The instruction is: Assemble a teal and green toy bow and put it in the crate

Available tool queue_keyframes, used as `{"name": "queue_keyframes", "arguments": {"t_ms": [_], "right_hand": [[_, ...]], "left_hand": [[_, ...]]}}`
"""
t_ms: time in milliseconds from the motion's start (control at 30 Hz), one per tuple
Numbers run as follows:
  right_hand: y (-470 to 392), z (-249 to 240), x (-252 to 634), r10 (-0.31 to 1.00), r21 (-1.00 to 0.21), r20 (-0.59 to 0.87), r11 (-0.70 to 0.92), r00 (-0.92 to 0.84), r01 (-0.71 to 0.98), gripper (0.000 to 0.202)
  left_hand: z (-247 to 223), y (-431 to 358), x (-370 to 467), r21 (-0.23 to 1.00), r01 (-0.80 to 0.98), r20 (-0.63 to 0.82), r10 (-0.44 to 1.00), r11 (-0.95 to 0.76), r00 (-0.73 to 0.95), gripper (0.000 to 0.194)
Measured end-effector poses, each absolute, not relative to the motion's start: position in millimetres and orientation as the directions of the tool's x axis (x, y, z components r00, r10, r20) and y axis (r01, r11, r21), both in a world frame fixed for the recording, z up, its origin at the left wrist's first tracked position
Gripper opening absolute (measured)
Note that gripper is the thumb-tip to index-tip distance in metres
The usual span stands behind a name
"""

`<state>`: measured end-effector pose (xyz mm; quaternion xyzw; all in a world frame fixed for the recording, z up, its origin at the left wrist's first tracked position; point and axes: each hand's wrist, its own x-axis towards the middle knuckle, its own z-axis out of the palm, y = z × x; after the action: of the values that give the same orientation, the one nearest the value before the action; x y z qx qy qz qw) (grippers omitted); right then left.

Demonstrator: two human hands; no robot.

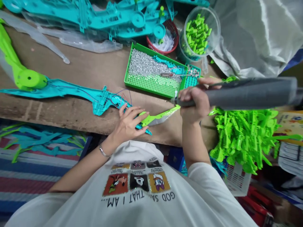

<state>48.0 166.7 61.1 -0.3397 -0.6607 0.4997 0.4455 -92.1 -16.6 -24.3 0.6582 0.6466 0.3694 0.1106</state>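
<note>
Clearly, the left hand (pixel 129 121) gives the steadiness: its fingers are stretched and slightly spread, lying upon the end of the long turquoise piece (pixel 68 86) on the tabletop (pixel 99 66). From this hand, the piece runs toward ten o'clock, and a lime-green blade part (pixel 159 118) points out toward three. The right hand (pixel 195 97), between two and three o'clock, has its fingers closed around a grey electric screwdriver (pixel 248 94), whose tip points to nine, near the corner of the green tray (pixel 151 90). I judge it is screwing work. For good result, press the piece flat, guide the thin wires (pixel 121 94), at about twelve o'clock, away from any seam, and set the screwdriver straight before it turns.
</note>
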Motion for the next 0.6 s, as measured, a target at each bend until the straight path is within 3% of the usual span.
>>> {"name": "queue_keyframes", "arguments": {"t_ms": [67, 133, 300, 600], "right_hand": [[141.0, 65.0, 57.7, 0.893, -0.946, 0.314, 0.266, -0.323, -0.183, 0.020], [122.9, 62.0, 63.3, 0.898, -0.933, 0.321, 0.246, -0.301, -0.263, 0.017], [114.6, 46.9, 67.7, 0.933, -0.960, 0.245, 0.195, -0.264, -0.201, 0.029], [118.1, 26.7, 70.5, 0.890, -0.965, 0.248, 0.193, -0.383, -0.176, 0.020]], "left_hand": [[-24.7, -16.5, -92.2, 0.622, 0.766, 0.366, 0.925, -0.159, -0.106, 0.042], [-25.1, -16.2, -92.3, 0.617, 0.768, 0.390, 0.915, -0.174, -0.106, 0.041], [-26.0, -15.4, -92.1, 0.637, 0.761, 0.327, 0.937, -0.123, -0.122, 0.039], [-23.9, -15.7, -90.7, 0.615, 0.778, 0.348, 0.929, -0.127, -0.124, 0.037]]}}
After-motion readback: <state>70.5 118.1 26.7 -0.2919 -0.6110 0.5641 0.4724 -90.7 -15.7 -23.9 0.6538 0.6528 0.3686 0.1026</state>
